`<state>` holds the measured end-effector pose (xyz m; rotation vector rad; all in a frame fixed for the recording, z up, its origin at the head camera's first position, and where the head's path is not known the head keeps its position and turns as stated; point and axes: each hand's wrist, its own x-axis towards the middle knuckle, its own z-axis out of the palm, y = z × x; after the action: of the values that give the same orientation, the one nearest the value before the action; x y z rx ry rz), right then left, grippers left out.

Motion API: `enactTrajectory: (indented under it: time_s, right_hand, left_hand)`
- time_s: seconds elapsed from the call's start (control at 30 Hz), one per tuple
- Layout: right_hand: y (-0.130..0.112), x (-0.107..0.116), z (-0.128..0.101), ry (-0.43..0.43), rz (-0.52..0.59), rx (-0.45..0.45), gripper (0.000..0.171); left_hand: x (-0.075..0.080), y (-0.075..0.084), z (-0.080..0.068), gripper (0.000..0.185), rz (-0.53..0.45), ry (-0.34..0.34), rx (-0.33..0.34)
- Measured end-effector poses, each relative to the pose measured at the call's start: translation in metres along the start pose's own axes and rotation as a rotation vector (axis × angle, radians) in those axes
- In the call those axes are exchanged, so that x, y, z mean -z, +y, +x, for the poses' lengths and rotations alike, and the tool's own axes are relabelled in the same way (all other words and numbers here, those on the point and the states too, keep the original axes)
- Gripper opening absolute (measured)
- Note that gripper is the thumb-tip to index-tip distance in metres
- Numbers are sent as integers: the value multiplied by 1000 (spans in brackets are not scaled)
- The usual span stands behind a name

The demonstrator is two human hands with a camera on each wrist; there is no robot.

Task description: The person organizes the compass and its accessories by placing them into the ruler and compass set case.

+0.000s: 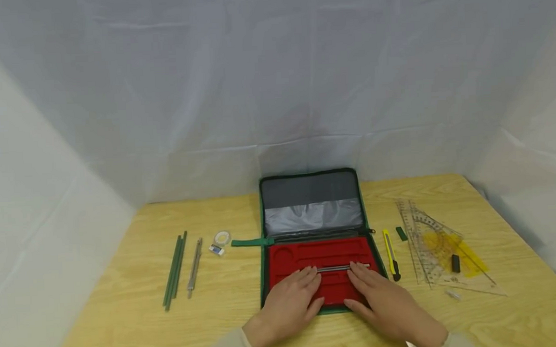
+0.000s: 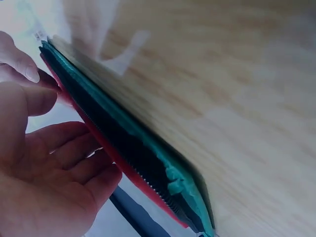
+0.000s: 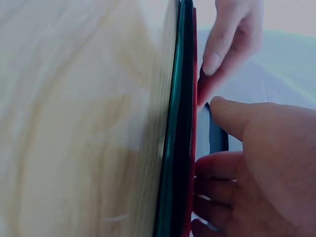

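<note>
Metal rod (image 1: 342, 267) under our fingertips, lying in the red tray (image 1: 323, 254) of an open green case (image 1: 309, 193).

We press our left hand (image 1: 290, 302) and right hand (image 1: 381, 298) flat on the tray, fingers straight and relaxed, gripping nothing; the slim, silvery rod runs crosswise just beyond the fingertips of both hands, touching them, seated in a moulded slot. We judge the rod could roll out of its shallow groove if the fingers push unevenly, or the case could slide on the smooth bench (image 1: 126, 325). To the right of our right hand lie a yellow knife (image 1: 391, 254) and clear set squares (image 1: 437, 249); well left of our left hand lie green pencils (image 1: 174, 271).
</note>
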<state>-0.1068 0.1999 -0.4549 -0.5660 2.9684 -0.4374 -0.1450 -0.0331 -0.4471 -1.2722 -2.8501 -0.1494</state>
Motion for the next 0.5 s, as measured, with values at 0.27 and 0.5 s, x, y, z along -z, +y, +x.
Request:
enactTrajectory:
  time_s: [0.27,0.5]
  right_hand:
    - [-10,-2,-2,22,-21,3,75]
    - [-7,3,2,14,2,-2,75]
  left_hand:
    - [-1,0,-1,50,-49,7,20]
    - [2,2,1,58,-56,-31,27]
